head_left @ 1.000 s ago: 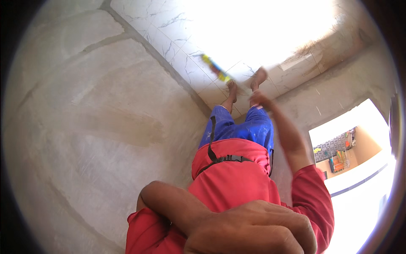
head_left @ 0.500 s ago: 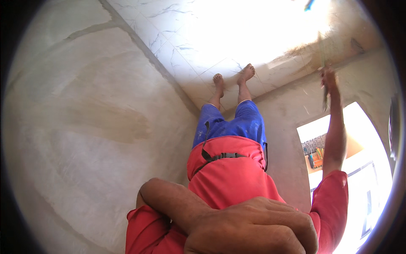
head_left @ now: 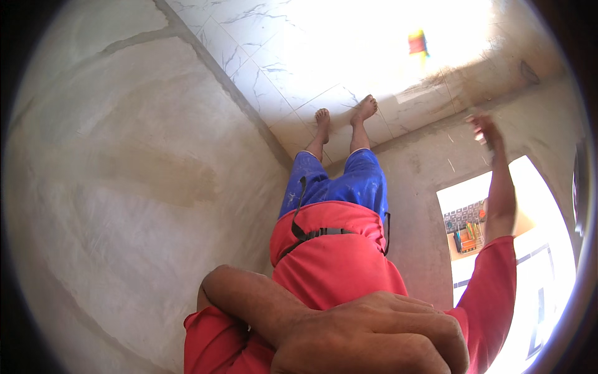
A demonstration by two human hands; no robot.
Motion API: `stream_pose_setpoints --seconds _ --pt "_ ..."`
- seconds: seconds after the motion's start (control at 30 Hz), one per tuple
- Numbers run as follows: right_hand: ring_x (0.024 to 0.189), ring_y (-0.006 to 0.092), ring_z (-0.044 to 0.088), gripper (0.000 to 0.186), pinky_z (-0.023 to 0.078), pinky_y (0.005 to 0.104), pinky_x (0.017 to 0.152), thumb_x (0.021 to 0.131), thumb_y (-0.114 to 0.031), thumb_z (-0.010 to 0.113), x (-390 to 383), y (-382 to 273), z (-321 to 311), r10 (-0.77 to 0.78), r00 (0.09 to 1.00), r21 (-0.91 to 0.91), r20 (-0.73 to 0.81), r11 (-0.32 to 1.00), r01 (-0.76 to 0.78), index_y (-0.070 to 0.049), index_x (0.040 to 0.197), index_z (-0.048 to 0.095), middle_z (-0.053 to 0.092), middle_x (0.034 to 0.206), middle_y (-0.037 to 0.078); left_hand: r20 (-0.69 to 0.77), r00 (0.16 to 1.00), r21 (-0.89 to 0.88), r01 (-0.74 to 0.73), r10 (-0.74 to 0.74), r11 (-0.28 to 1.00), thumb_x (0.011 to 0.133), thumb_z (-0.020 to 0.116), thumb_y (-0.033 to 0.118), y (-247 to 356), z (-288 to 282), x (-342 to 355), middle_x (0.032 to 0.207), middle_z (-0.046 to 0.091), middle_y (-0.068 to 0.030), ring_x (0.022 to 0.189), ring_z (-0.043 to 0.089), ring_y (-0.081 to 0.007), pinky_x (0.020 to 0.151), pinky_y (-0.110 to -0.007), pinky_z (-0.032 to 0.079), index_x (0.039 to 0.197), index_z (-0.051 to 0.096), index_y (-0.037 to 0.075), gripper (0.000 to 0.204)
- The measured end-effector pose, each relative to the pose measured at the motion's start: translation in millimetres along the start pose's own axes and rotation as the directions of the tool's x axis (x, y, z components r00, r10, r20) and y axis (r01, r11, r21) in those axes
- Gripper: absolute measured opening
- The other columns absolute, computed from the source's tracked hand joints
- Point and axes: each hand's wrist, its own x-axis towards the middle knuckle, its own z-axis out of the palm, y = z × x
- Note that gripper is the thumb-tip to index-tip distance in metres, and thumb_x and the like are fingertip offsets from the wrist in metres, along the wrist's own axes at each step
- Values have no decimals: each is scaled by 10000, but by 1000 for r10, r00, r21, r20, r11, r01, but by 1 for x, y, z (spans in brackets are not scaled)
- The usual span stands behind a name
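Observation:
My left hand [head_left: 367, 336] is close in at the lower edge, back of the hand up, across my red shirt [head_left: 336, 274]. Its fingers curl over and their tips are hidden, so anything in them is out of sight. Out to the right, my right hand [head_left: 486, 131] is raised on a stretched arm in front of the grey wall. It is smeared by motion, and I cannot tell whether it grips anything. A small blurred red and yellow thing [head_left: 418, 42] shows against the glare of the floor, apart from the hand; its kind is unclear.
Bare plastered walls [head_left: 124, 168] rise on the left and right. Veined white floor tiles [head_left: 268, 68] lie around my bare feet [head_left: 364, 109]. At right, a bright opening [head_left: 529, 249] shows a rack of coloured items [head_left: 467, 237]. A dark strap with a buckle crosses my waist.
My right hand has moved slightly down; the thin dark thing seen at it before no longer shows. The red and yellow blur has appeared over the floor. My left hand stays put.

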Motion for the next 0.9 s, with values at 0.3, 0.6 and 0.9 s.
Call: stream_pose_setpoints --seconds 0.3,0.6,0.9 --pt "564 115 557 224 465 294 448 927 -198 525 -72 -23 -35 231 911 586 -342 810 15 -97 1123 569 616 795 36 59 996 -63 77 -74 995 954 464 462 24 -6 -6 741 591 -184 573 568 -240 500 -331 467 836 573 -63 549" --pt "530 84 515 569 446 254 414 810 -97 653 -102 -171 213 253 911 487 325 781 -391 -143 1360 510 611 723 26 -160 977 -105 122 -138 987 951 471 444 24 11 -3 747 600 -185 566 567 -242 519 -352 470 797 580 -58 537" --pt "445 93 456 140 380 255 395 888 -171 492 -50 -5 -94 363 856 553 -368 826 -112 -108 890 617 510 601 -36 -22 991 -44 132 -133 990 950 472 442 5 4 5 741 604 -186 590 584 -247 548 -347 485 828 582 -53 522"
